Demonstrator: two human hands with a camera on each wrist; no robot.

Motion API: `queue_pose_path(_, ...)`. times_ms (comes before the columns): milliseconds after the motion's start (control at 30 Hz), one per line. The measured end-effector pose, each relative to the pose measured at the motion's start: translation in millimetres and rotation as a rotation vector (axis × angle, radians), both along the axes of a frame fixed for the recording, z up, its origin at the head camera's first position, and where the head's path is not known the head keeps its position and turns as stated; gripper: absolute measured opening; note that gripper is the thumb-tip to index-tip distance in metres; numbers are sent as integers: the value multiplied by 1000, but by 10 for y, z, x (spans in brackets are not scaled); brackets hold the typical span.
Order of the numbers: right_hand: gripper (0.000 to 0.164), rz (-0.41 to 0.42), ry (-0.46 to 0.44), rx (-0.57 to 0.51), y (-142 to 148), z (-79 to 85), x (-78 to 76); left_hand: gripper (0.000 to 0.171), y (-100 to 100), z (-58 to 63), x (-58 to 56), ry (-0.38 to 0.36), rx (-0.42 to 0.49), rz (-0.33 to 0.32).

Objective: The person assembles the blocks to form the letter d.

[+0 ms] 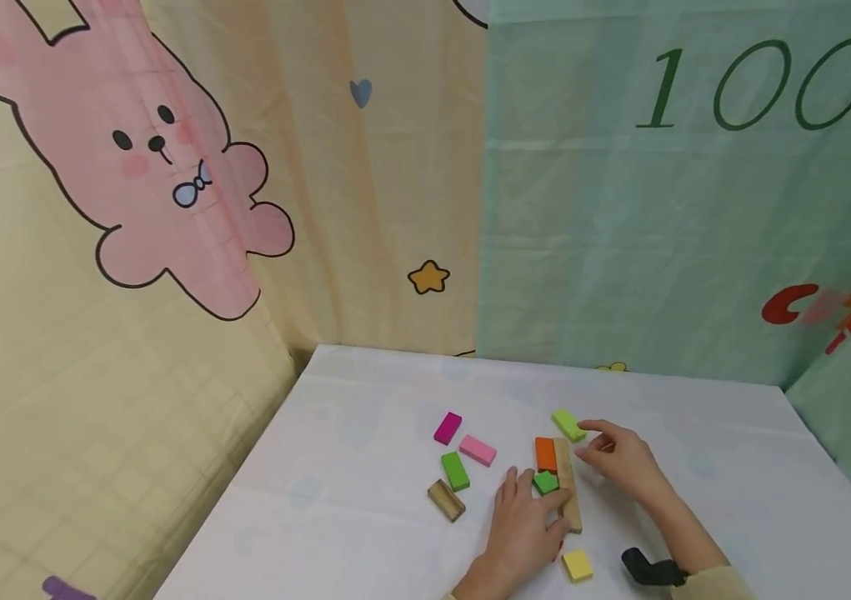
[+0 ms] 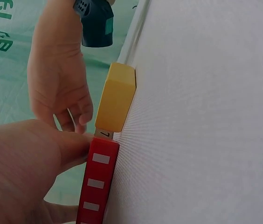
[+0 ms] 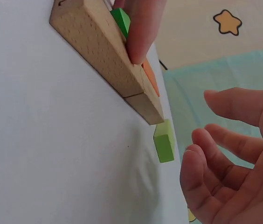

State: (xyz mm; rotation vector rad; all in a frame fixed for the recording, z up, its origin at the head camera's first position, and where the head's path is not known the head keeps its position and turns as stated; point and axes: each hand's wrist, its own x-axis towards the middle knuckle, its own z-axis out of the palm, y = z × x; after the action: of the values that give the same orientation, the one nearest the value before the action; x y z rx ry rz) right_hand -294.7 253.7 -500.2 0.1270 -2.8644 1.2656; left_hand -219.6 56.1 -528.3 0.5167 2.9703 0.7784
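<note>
My left hand point(image 1: 523, 521) rests over a group of blocks, its fingers fairly straight. One fingertip presses on a long plain wooden block point(image 1: 568, 483). Beside that block lie an orange block point(image 1: 546, 455) and a green pointed block point(image 1: 545, 482). The left wrist view shows the thumb against a red block point(image 2: 98, 172) with white squares, which the hand hides from the head view. My right hand point(image 1: 623, 458) hovers just right of the wooden block, fingers loosely bent and holding nothing. Nearest its fingertips is a lime green block point(image 1: 568, 424).
Left of the hands lie a magenta block point(image 1: 448, 427), a pink block point(image 1: 478, 450), a green block point(image 1: 455, 471) and a brown wooden block point(image 1: 446, 500). A yellow block point(image 1: 578, 566) sits near the front. Printed curtains point(image 1: 380, 183) hang behind the white table point(image 1: 320, 433).
</note>
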Motion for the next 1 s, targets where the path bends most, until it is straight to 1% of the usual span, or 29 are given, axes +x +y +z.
queue_pose_path(100, 46, 37, 64, 27, -21, 6, -22, 40, -15, -19, 8, -18, 4, 5)
queue_pose_path(200, 43, 95, 93, 45, -68, -5, -68, 40, -27, -34, 10, -24, 7, 9)
queue_pose_path(333, 41, 187, 113, 51, -125, -27, -137, 40, -22, -50, 0, -30, 8, 8)
queue_pose_path(467, 43, 263, 96, 60, -157, -20, -178, 41, 4, -48, -2, -47, 1, 5)
queue_pose_path(567, 47, 280, 71, 79, -169, -15, -193, 40, 16, -39, 4, -53, -5, 3)
queue_pose_path(700, 47, 296, 66, 114, -175, -37, -221, 40, 18, -24, 11, -57, -9, 1)
queue_pose_path(1000, 46, 298, 77, 169, -176, -68, -257, 39, 21, 3, 2, -54, -14, -3)
